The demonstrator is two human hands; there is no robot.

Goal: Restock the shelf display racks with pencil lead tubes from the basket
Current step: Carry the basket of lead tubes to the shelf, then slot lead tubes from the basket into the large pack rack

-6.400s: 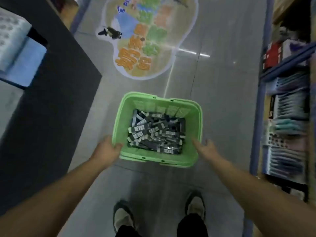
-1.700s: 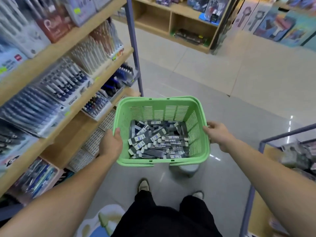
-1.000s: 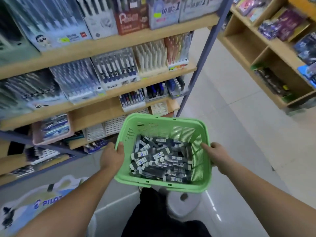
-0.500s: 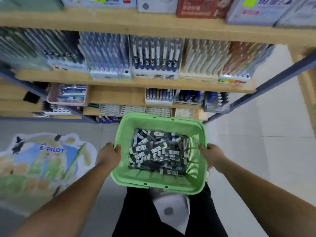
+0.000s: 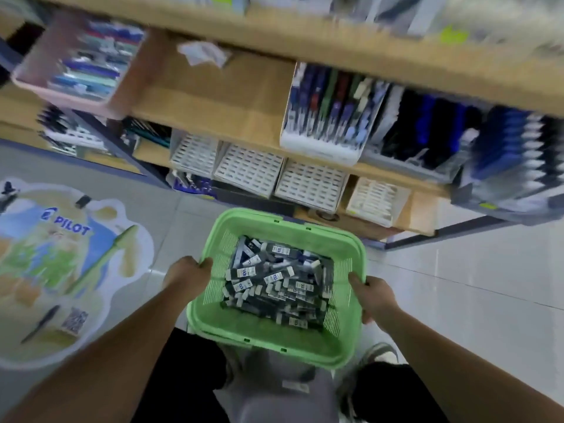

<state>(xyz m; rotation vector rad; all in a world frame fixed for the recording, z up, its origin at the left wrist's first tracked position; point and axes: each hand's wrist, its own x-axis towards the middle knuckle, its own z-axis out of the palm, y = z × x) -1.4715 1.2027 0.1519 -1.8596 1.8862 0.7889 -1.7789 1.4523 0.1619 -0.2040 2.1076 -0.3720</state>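
Wooden shelving (image 5: 213, 96) fills the upper half of the view, blurred toward the top; grey tiled floor below it; a large printed floor decal (image 5: 61, 254) marked PILOT lies at the left, showing a pen and a square code.

Green basket (image 5: 274, 346) sits low in the centre, held off the floor between the two hands, in front of the bottom shelf and above the person's dark-clad legs; it tilts, far rim higher than near rim. Left hand (image 5: 186, 274) grips the left rim, thumb hooked over the edge to the inside; right hand (image 5: 377, 297) grips the right rim, thumb along the top, fingers curled down the outer wall; the basket's load lies between the two hands, touching neither.

Basket is light-green plastic, roughly square, rounded corners, slotted side walls, thick rolled rim.

White display racks (image 5: 309, 184) stand side by side on the lowest shelf, just beyond the basket's far rim; slotted faces in rows; whether the slots hold anything cannot be told. One shelf up: a white pen display (image 5: 329, 111) with upright pens, darker pen trays to its right, a pink tray (image 5: 36, 74) of pens far left, a crumpled paper (image 5: 203, 53) on bare wood between.

Pencil lead tubes (image 5: 274, 282) lie heaped loose on the basket floor, crossing at all angles; small dark flat cases with white labels, some reading 100; other print too small to read.
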